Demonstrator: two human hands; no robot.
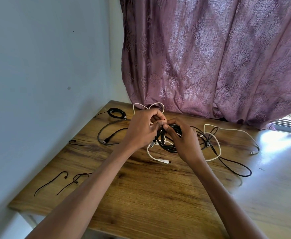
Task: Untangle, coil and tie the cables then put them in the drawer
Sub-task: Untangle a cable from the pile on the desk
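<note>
Left hand (141, 128), right hand (182, 135), fingers curled.

A wood-grain desk (141, 195) carries it all: a coiled black cable (115, 113) at the far left corner, a grey cable loop (101, 133) beside it, thin black ties (55, 181) along the left edge, white cable (215, 152) and black cable (236, 169) sprawling right.

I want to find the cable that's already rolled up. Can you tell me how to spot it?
Start at the wooden table and go to its far left corner, beside the blue wall. The small black coiled cable lies there, apart from the hands. It alone is wound into a tight neat ring; the other cables sprawl in loose loops.
</note>
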